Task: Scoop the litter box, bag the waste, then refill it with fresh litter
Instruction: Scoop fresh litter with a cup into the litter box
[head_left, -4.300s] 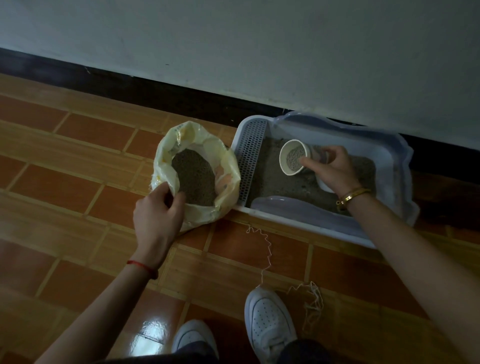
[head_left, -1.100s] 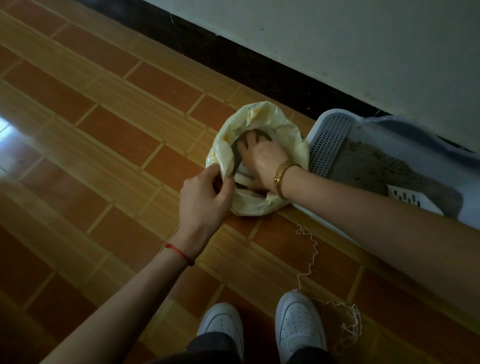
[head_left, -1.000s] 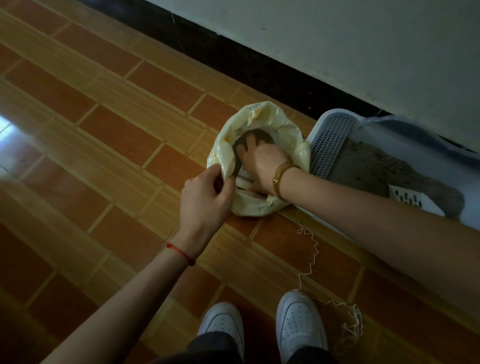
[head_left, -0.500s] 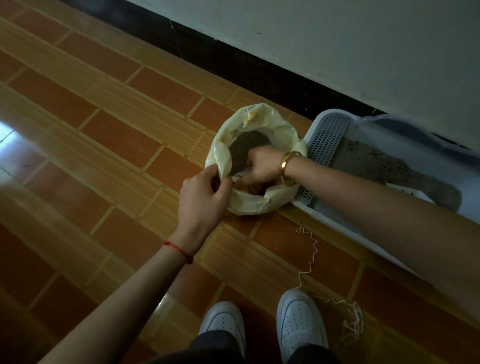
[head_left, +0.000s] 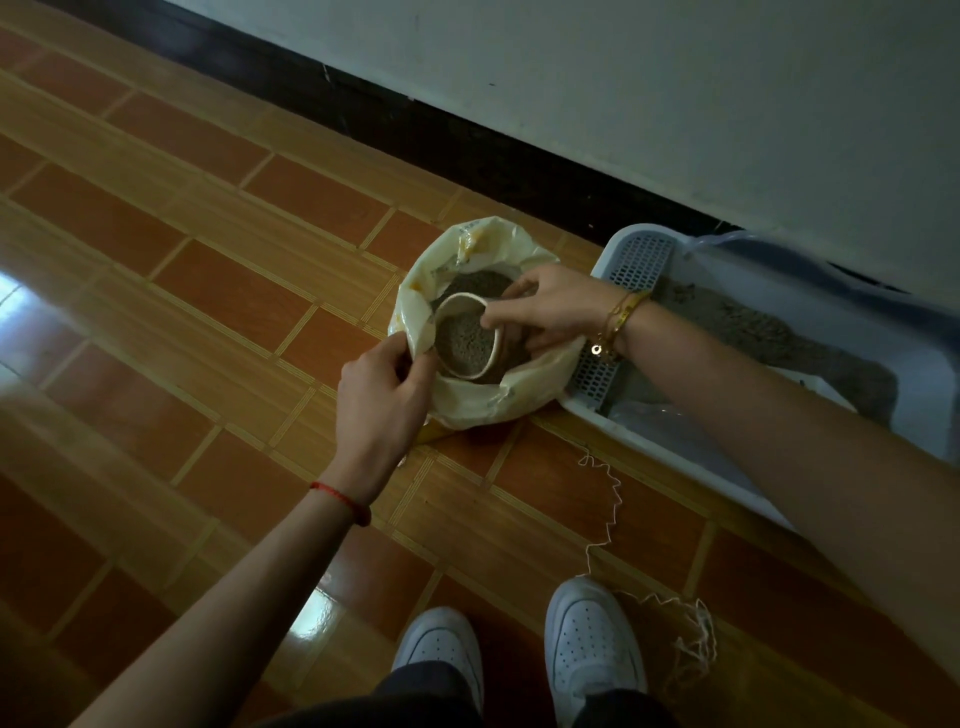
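A pale yellow bag of fresh litter (head_left: 470, 402) stands open on the tiled floor, grey granules showing inside. My left hand (head_left: 382, 397) pinches the bag's near rim and holds it open. My right hand (head_left: 545, 306) grips a white paper cup (head_left: 493, 340) over the bag's mouth; the cup is tilted toward me and full of grey litter. To the right sits the white litter box (head_left: 631, 265) with a perforated end panel and a layer of grey litter (head_left: 753, 330) in it. My right forearm crosses over the box's near rim.
A white wall with a dark skirting board (head_left: 467, 150) runs behind the bag and box. A loose white string (head_left: 610, 512) lies on the floor near my two white shoes (head_left: 592, 644). Glossy orange-brown floor tiles spread out to the left.
My right hand was deep inside the bag; it has now come up with the cup filled with litter. My left hand still holds the bag's rim.
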